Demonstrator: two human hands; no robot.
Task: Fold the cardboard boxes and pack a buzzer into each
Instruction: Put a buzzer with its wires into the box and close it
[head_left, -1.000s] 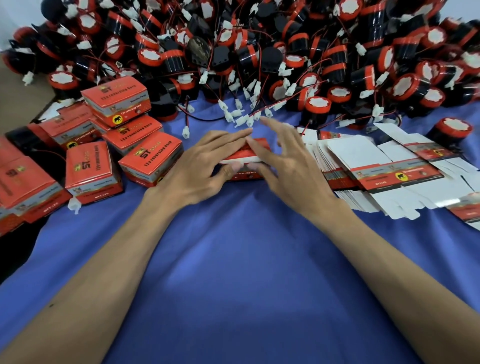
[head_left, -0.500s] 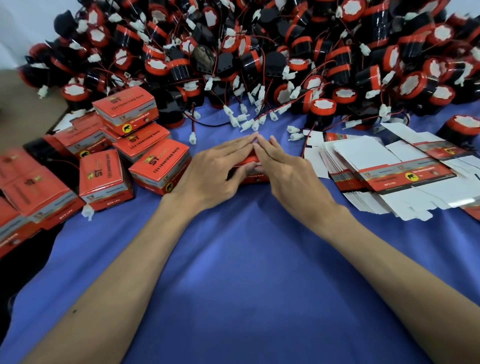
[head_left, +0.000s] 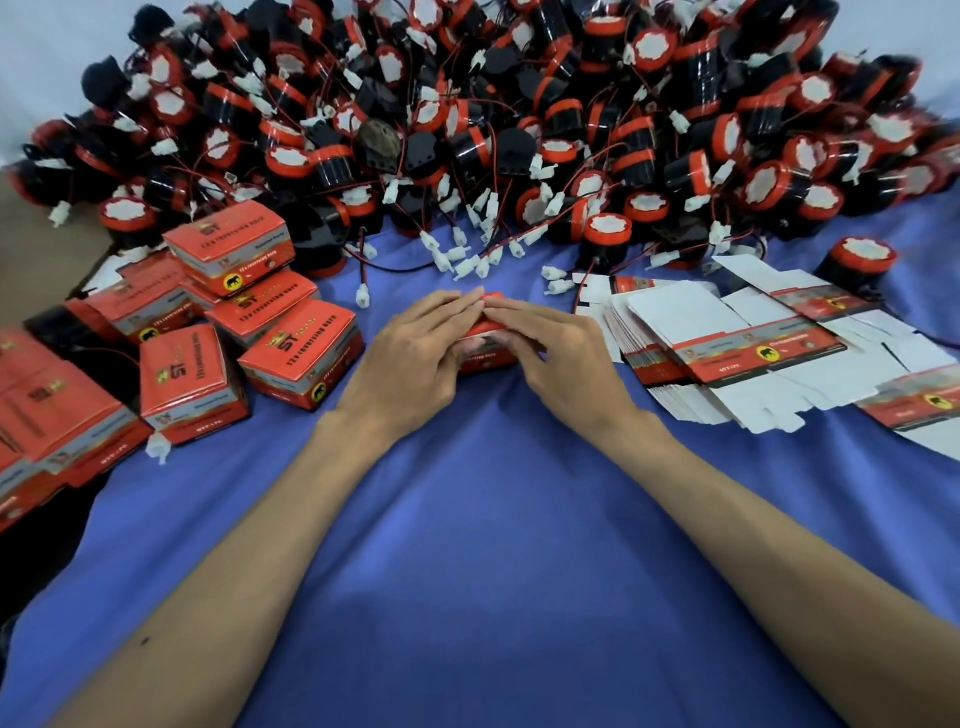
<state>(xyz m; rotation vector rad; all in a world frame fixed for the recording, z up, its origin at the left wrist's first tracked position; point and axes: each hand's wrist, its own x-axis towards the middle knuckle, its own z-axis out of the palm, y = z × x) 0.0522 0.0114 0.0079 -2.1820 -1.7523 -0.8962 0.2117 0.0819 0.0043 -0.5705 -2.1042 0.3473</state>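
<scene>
Standing next to this packing table, it's a lot to take in. The whole top is covered in a blue cloth, and along the back there's a huge heap of buzzers, black with red bands and white tops, their red and black leads and white plugs tangled all over. On the person's left are the packed boxes, I count about 8, some stacked. To the right is a fanned stack of flat cartons, white side mostly up.

The box in hand sits on the cloth in the middle, between the packed ones and the flats. The left hand and right hand both lie flat-fingered over its top, fingertips meeting at the far edge, thumbs tucked against the near face, so it's clamped from both sides. I'd say they're on the closing step, pressing the lid flap down. Can't see whether a buzzer is inside. Next it needs the flap tucked fully home, then a move over to the left pile.

The packed boxes read "ST" and what looks like "12V reversing horn", with a black elephant in a yellow circle. One side looks like "QTY:1PC".
</scene>
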